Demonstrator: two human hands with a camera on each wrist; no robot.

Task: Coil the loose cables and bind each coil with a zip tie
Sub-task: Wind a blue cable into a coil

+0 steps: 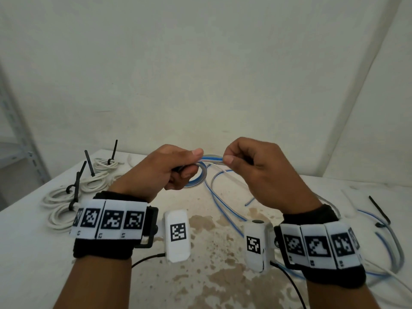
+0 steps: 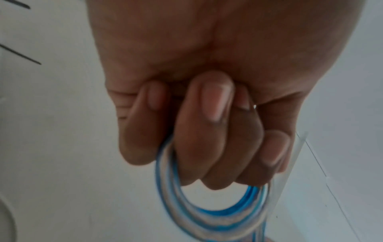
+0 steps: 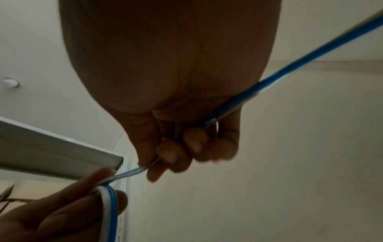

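Observation:
My left hand [image 1: 178, 168] grips a small coil of blue-and-white cable [image 1: 198, 182] above the table; in the left wrist view the fingers [image 2: 207, 139] curl through the loops of the coil [image 2: 207, 217]. My right hand [image 1: 247, 166] pinches the same cable [image 3: 290, 65] just right of the coil, and it runs through the curled fingers [image 3: 172, 155]. The loose cable tail [image 1: 223, 210] trails down onto the table [image 1: 133, 286] toward the right. A black zip tie [image 1: 381, 211] lies at the right on another blue-and-white cable.
Three white cable coils [image 1: 64, 204] bound with black zip ties [image 1: 89, 163] lie at the table's left. A metal shelf frame [image 1: 20, 141] stands at the far left. More blue and grey cable [image 1: 390, 246] loops at the right edge. The tabletop is stained in the middle.

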